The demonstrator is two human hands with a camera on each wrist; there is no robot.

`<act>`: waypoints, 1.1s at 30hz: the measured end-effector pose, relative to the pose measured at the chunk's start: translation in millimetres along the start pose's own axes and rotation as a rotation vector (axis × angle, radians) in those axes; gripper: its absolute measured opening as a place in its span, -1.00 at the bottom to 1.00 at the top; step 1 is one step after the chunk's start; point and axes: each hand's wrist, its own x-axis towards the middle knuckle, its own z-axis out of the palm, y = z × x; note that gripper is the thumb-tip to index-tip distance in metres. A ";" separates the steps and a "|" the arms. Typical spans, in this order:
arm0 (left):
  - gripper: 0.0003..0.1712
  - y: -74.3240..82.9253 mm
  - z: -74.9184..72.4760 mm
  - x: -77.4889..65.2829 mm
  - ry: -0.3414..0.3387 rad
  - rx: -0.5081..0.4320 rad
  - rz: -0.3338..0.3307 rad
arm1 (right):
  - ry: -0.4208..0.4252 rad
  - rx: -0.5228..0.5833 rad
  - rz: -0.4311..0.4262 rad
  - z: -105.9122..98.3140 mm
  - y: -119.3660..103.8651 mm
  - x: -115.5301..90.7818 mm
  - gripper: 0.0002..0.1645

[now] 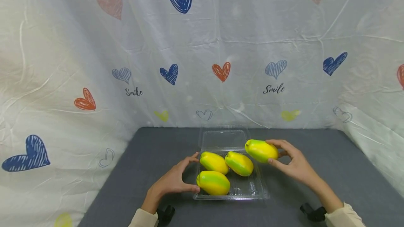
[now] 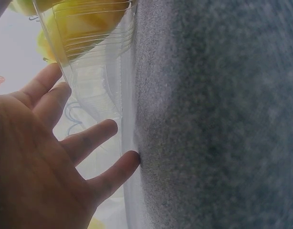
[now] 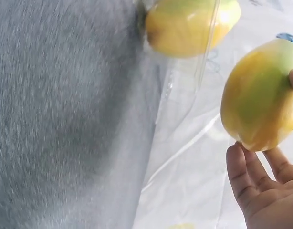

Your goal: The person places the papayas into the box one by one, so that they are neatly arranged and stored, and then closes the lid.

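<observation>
My right hand [image 1: 298, 165] holds a yellow-green papaya [image 1: 261, 151] by its end, between thumb and fingers, above the right side of a clear plastic clamshell container [image 1: 249, 193]. In the right wrist view the held papaya [image 3: 261, 98] hangs clear of the table. Three more papayas lie in the container: one at the front left [image 1: 213, 183], one behind it [image 1: 214, 163] and one towards the middle [image 1: 239, 164]. My left hand [image 1: 172, 178] spreads its fingers along the container's left side. In the left wrist view its fingertips [image 2: 53, 71] are right at the clear wall.
The container's lid [image 1: 224, 139] lies folded back towards the far edge of the dark grey table [image 1: 157, 150]. A white curtain [image 1: 195, 45] printed with hearts hangs behind and beside the table. Black straps [image 1: 312, 213] sit at both wrists.
</observation>
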 end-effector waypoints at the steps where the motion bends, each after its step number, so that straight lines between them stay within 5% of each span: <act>1: -0.05 -0.2 -0.1 0.0 0.000 0.000 0.000 | 0.001 0.004 0.003 0.7 -1.2 -0.9 -0.27; 11: -0.04 0.2 -0.3 -0.1 -0.001 0.005 0.003 | 0.004 0.032 0.018 8.2 -11.4 -10.8 -0.26; 33: -0.04 -0.8 -0.2 0.8 -0.002 0.001 0.008 | -0.150 0.055 -0.098 41.6 -30.5 -26.4 -0.31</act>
